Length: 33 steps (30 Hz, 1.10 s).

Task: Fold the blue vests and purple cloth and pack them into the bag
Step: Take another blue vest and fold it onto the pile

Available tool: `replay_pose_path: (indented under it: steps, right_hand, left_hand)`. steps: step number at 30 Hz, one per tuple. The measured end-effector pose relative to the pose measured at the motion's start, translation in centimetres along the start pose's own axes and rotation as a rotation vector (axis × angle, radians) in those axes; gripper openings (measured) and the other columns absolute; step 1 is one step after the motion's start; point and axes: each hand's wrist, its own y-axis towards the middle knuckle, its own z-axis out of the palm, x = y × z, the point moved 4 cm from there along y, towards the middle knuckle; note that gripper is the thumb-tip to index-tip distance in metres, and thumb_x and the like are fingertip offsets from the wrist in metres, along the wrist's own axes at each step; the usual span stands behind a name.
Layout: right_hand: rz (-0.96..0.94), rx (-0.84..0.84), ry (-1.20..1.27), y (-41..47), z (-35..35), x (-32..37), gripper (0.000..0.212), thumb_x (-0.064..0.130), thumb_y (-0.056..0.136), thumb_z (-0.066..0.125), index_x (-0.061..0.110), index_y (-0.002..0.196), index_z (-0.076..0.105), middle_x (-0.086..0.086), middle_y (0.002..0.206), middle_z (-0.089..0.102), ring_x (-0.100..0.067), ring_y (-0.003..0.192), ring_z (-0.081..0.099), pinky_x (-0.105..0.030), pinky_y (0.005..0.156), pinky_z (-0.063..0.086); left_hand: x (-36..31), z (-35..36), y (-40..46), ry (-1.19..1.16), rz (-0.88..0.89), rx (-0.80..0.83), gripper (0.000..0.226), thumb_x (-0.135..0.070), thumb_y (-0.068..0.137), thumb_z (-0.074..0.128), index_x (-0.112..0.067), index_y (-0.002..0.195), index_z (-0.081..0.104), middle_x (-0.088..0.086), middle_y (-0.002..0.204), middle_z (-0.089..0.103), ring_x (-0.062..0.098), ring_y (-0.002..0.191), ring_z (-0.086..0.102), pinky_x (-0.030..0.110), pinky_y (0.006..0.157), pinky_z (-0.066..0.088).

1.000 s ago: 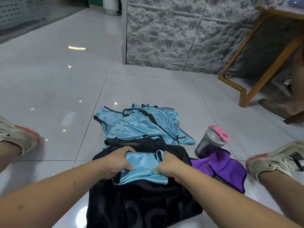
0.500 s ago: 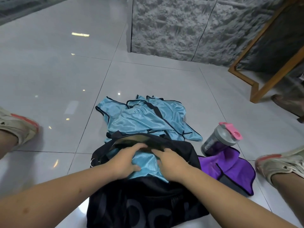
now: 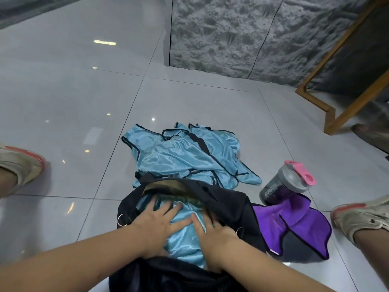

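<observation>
A black bag lies open on the floor in front of me. A folded blue vest sits in its mouth. My left hand and my right hand both press flat on this vest, fingers spread, pushing it down inside the bag. Behind the bag lies a loose pile of blue vests with black trim. The purple cloth is spread on the floor to the right of the bag, partly under it.
A grey shaker bottle with a pink lid lies beside the purple cloth. My shoes rest at the left and right edges. A wooden frame and a grey stone wall stand at the back.
My hands went from gripping the folded vest at the bag's mouth to pressing flat on it; the vest has sunk deeper into the bag.
</observation>
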Motion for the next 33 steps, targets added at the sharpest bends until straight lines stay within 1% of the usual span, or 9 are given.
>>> replay_pose_path:
  steps: [2, 4, 7, 9, 12, 19, 23, 29, 33]
  right_hand:
    - [-0.058, 0.019, 0.008, -0.1, -1.3, -0.2, 0.120, 0.050, 0.099, 0.063, 0.010, 0.156, -0.034, -0.016, 0.163, -0.041, -0.032, 0.158, -0.022, -0.054, 0.125, 0.022]
    - [-0.114, 0.008, 0.075, 0.1, -2.9, -0.5, 0.110, 0.065, 0.100, 0.048, 0.004, 0.160, -0.021, -0.019, 0.163, -0.038, -0.033, 0.156, -0.029, -0.057, 0.127, 0.012]
    - [-0.131, -0.043, 0.154, 0.9, -4.1, -1.1, 0.093, 0.056, 0.108, 0.039, 0.001, 0.162, -0.012, -0.017, 0.168, -0.029, -0.030, 0.158, -0.023, -0.052, 0.130, 0.006]
    - [-0.107, -0.083, 0.166, 1.6, -3.6, -1.2, 0.093, 0.047, 0.110, 0.043, 0.002, 0.160, -0.020, -0.015, 0.169, -0.029, -0.027, 0.159, -0.021, -0.047, 0.131, 0.004]
    - [-0.090, -0.069, 0.141, 2.2, -2.0, -0.7, 0.108, 0.053, 0.105, 0.051, 0.003, 0.156, -0.030, -0.011, 0.167, -0.034, -0.025, 0.158, -0.025, -0.045, 0.131, 0.002]
    - [-0.068, -0.099, -0.020, 3.6, 0.7, 0.5, 0.122, 0.065, 0.097, 0.053, 0.002, 0.153, -0.035, -0.020, 0.166, -0.034, -0.035, 0.158, -0.021, -0.050, 0.130, 0.000]
    - [-0.133, -0.155, -0.059, 3.1, 0.1, 0.4, 0.108, 0.061, 0.103, 0.043, 0.000, 0.157, -0.028, -0.022, 0.165, -0.034, -0.035, 0.157, -0.025, -0.049, 0.130, -0.001]
    - [-0.247, -0.138, -0.167, 0.1, 0.7, 0.5, 0.076, 0.051, 0.110, 0.029, 0.029, 0.163, -0.020, -0.014, 0.164, -0.039, -0.028, 0.154, -0.034, -0.051, 0.128, 0.001]
    - [-0.290, -0.049, -0.161, -1.8, 1.1, 0.0, 0.059, 0.048, 0.112, 0.031, 0.042, 0.165, 0.006, -0.015, 0.169, -0.028, -0.032, 0.158, -0.024, -0.056, 0.127, -0.002]
  left_hand:
    - [0.6, 0.1, 0.2, -0.021, 0.007, 0.050, 0.092, -0.079, 0.094, 0.030, -0.048, 0.148, -0.037, 0.008, 0.168, -0.029, 0.040, 0.155, -0.023, 0.066, 0.121, -0.011]
    - [1.3, -0.6, 0.5, -0.130, 0.025, 0.064, 0.076, -0.078, 0.095, 0.015, -0.052, 0.153, -0.028, 0.005, 0.168, -0.029, 0.037, 0.153, -0.030, 0.064, 0.119, -0.019]
    - [2.1, -1.1, 1.3, -0.184, 0.020, 0.024, 0.067, -0.068, 0.102, 0.010, -0.045, 0.159, -0.016, 0.001, 0.171, -0.022, 0.033, 0.154, -0.027, 0.064, 0.120, -0.019]
    - [2.0, -0.8, 1.8, -0.193, -0.015, 0.020, 0.075, -0.072, 0.100, 0.010, -0.038, 0.160, -0.020, -0.002, 0.171, -0.021, 0.030, 0.155, -0.026, 0.062, 0.122, -0.017]
    - [1.6, -0.2, 2.1, -0.188, -0.055, 0.035, 0.106, -0.090, 0.074, -0.002, -0.031, 0.158, -0.027, -0.001, 0.172, -0.018, 0.029, 0.156, -0.025, 0.057, 0.124, -0.015]
    - [0.9, 0.7, 2.4, -0.129, -0.132, 0.019, 0.110, -0.091, 0.084, 0.026, -0.028, 0.161, -0.020, 0.006, 0.173, -0.010, 0.035, 0.158, -0.014, 0.060, 0.123, -0.008]
    - [0.8, -0.1, 2.2, -0.100, -0.140, 0.050, 0.113, -0.092, 0.083, 0.027, -0.028, 0.159, -0.027, 0.007, 0.171, -0.019, 0.034, 0.157, -0.020, 0.062, 0.123, -0.009]
    - [0.9, 0.3, 0.9, -0.082, -0.146, 0.136, 0.100, -0.085, 0.091, 0.025, -0.034, 0.155, -0.032, 0.002, 0.171, -0.023, 0.031, 0.156, -0.023, 0.060, 0.123, -0.014]
    - [0.7, 0.6, 0.3, -0.068, -0.158, 0.160, 0.093, -0.081, 0.093, 0.026, -0.039, 0.156, -0.028, 0.000, 0.172, -0.019, 0.032, 0.156, -0.022, 0.059, 0.123, -0.012]
